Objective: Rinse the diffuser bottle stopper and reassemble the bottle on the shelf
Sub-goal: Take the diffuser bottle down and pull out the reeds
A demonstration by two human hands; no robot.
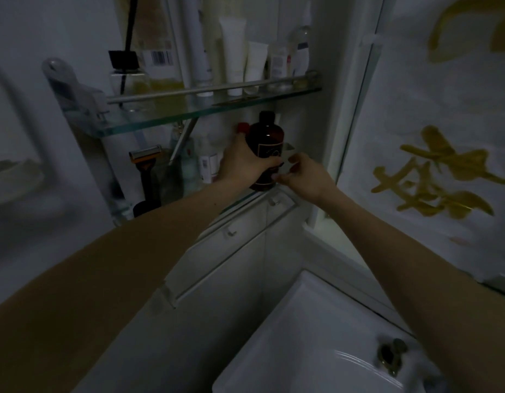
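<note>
Left hand [240,163] wraps the dark amber diffuser bottle [265,143] round its lower body, fingers curled across the front, a firm grip, bottle upright on the lower shelf [245,198] under the glass shelf [189,114]. Right hand [305,174] sits just beside the bottle's base on the right, fingers pinched together; we think it holds something small and pale, maybe the stopper, but dim light and blur mean we cannot tell what it is. Bottle neck looks dark at the top; capped or open, we can't say. Razor [146,165] and small white bottles [209,165] stand close on the left, tubes [234,52] up on the glass shelf, sink [316,336] below right. We judge this as the reassembly step. To do it well, we keep the left grip steady so the bottle can't tip, bring the right hand up over the neck, line the piece up straight, and press down without knocking the neighbours. Headroom under the glass shelf looks tight, so sliding the bottle forward first may help.
</note>
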